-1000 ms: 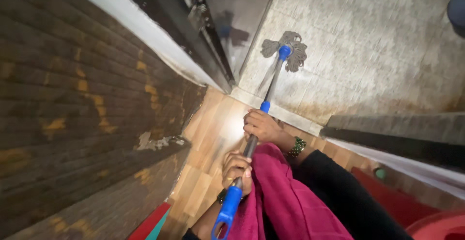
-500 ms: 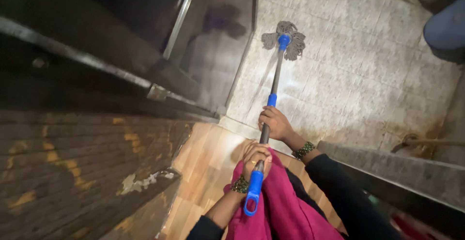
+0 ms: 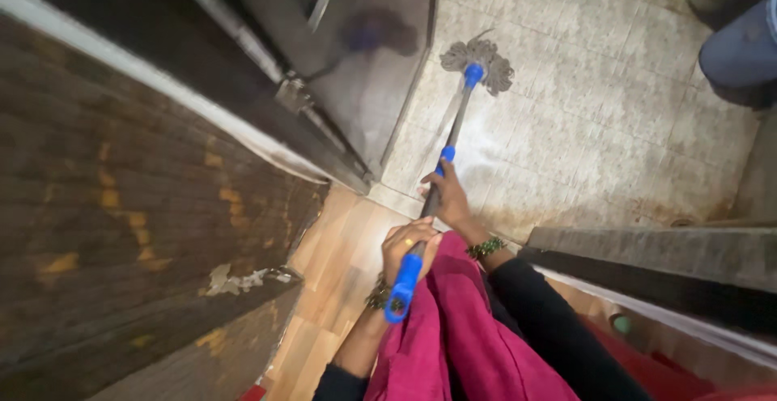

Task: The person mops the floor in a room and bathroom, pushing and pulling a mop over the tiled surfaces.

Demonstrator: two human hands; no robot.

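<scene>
String mop (image 3: 477,55) with grey head on the tiled floor (image 3: 615,110) at twelve o'clock, we hold its blue-ended handle, our right hand (image 3: 447,197) clasped mid-shaft, our left hand (image 3: 407,243) wrapped near the blue grip, magenta cloth (image 3: 461,328) at six o'clock, metal door (image 3: 364,61) at eleven.

Blue-handled mop (image 3: 447,138), seemingly damp, floorward

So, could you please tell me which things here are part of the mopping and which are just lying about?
In use: mop, left hand, right hand, tiled floor.
Lying about: blue container, green ball, pink cloth.
</scene>
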